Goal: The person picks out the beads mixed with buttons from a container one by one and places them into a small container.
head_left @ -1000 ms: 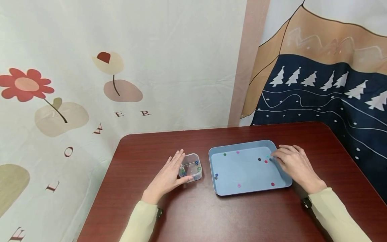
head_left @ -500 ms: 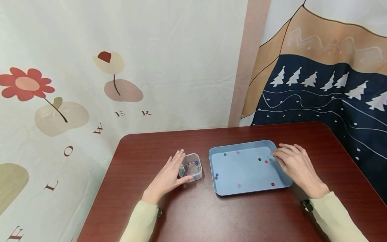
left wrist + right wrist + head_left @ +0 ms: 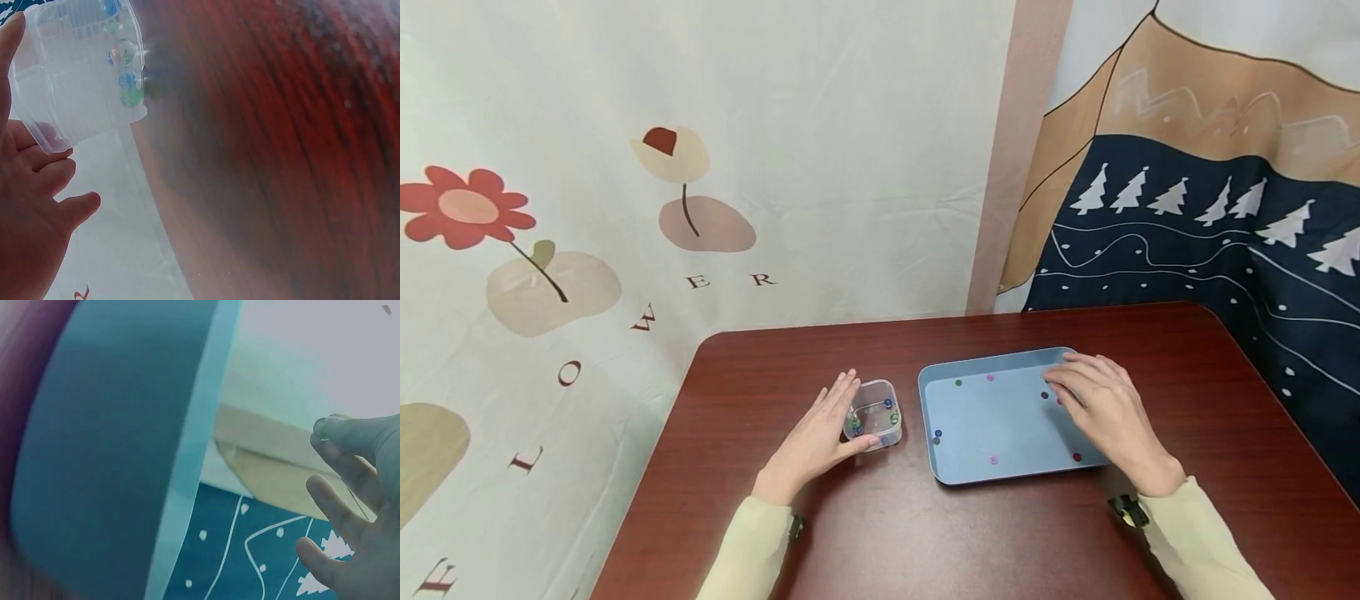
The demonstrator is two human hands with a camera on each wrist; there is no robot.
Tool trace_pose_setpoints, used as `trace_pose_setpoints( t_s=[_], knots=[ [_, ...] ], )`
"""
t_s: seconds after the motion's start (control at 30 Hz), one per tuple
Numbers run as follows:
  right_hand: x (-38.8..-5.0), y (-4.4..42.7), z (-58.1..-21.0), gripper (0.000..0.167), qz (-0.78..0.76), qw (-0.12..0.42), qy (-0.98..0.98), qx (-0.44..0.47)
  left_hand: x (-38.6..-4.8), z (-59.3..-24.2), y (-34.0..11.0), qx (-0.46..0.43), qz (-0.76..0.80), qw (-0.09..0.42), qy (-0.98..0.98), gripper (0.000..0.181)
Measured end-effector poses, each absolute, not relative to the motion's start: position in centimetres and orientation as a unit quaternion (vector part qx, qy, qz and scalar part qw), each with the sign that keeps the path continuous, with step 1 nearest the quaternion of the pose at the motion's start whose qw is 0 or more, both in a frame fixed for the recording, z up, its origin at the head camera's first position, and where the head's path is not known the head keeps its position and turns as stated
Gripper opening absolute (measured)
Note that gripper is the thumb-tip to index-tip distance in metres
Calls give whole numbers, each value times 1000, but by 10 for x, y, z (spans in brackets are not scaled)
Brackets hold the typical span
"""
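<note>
On the left side of the table, my left hand (image 3: 814, 440) holds a small clear plastic box (image 3: 891, 437), thumb along its near side and fingers along its left. Green and blue glass marbles (image 3: 130, 97) lie in the box. My right hand (image 3: 1108, 408) hovers over the right part of a blue tray (image 3: 985, 417). Between its thumb and index finger it pinches a small green marble (image 3: 321, 429); the other fingers are spread. Small round coloured pieces are scattered in the tray, among them a green one (image 3: 958, 382), a black one (image 3: 1044, 395) and a dark red one (image 3: 1077, 457).
The dark red-brown wooden table (image 3: 955, 542) carries both box and tray, with a narrow gap between them. A printed curtain (image 3: 850, 167) hangs directly behind the table's far edge.
My right hand has lifted from the tray's right end and moved left, bringing the marble with it. The left hand and the box have stayed in place.
</note>
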State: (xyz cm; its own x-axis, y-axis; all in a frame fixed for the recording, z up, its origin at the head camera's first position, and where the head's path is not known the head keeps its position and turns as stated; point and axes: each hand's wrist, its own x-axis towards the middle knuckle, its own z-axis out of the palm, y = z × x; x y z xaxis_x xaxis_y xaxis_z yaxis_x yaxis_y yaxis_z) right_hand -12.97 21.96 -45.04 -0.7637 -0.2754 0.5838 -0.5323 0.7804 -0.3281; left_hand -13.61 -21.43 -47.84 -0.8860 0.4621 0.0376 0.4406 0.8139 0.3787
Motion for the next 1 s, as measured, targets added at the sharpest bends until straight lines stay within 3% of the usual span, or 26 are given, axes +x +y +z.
trace_pose_setpoints(
  t_s=[0.33, 1.0],
  knots=[
    [-134, 183, -451, 29, 334, 279, -872, 225, -135, -477, -213, 232, 196, 29, 952, 101],
    [-140, 123, -444, 27, 408, 258, -842, 241, -136, -479, -214, 229, 202, 36, 951, 101]
  ],
)
